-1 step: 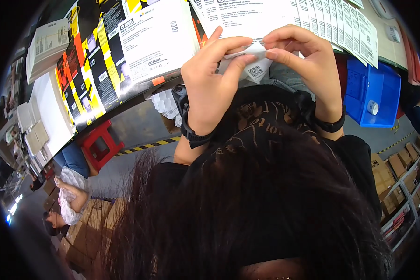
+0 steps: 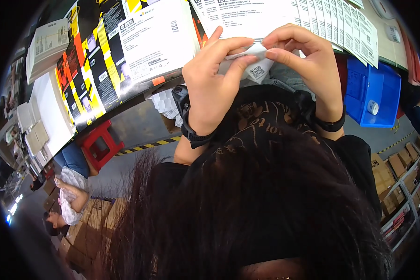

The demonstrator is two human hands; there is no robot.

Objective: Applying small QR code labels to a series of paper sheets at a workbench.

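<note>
Both hands pinch a small white paper leaflet [image 2: 257, 73], partly folded, with a square code printed on its lower face. My left hand [image 2: 209, 86] grips its left side between thumb and fingers. On the other side, the thumb and fingertips of my right hand [image 2: 312, 58] close on the leaflet's upper right edge. The fingers cover part of the paper. Just beyond my hands lie white printed sheets [image 2: 256, 16]. A stack of similar sheets [image 2: 154, 39] sits to the left of my left hand.
Overlapping printed sheets [image 2: 343, 30] fan out at the right. Beneath the table's front edge are folded white papers [image 2: 165, 103]. A blue bin [image 2: 357, 115] at the right holds a white roll [image 2: 373, 107]. Left are a red stool [image 2: 98, 147] and another person [image 2: 73, 189].
My left hand and the leaflet have shifted very slightly to the right. Both hands keep their pinch on the paper.
</note>
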